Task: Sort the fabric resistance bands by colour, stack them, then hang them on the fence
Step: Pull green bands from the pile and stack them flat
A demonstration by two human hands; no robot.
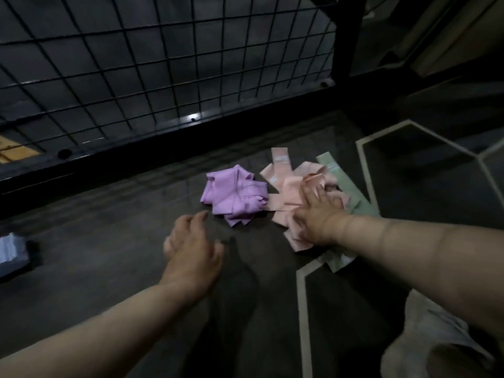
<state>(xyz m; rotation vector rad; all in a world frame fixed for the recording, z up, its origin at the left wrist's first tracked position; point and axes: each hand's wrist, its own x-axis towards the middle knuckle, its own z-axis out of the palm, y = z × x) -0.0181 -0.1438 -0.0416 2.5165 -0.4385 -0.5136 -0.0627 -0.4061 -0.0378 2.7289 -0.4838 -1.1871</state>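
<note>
Head view looks down on a dark floor (109, 214) where we have the fabric bands in three heaps near the foot of a black wire-mesh fence (163, 64). Purple bands (234, 195) lie crumpled in a loose pile, with the pink bands (283, 186) touching them on the right. Green bands (351, 186) lie flat at the far right, partly under the pink ones. Our left hand (191, 249) hovers above the floor just short of the purple pile, its fingers loosely curled and holding nothing. Our right hand (316, 214) lies on the pink bands with the fingers reaching forward. A fold of pink stands up at the fingertips, but blur keeps us from telling whether the hand pinches it or only presses. Pale lines (302, 296) cross the floor at the right, and a pale blue object (12, 255) sits at the left edge.
</note>
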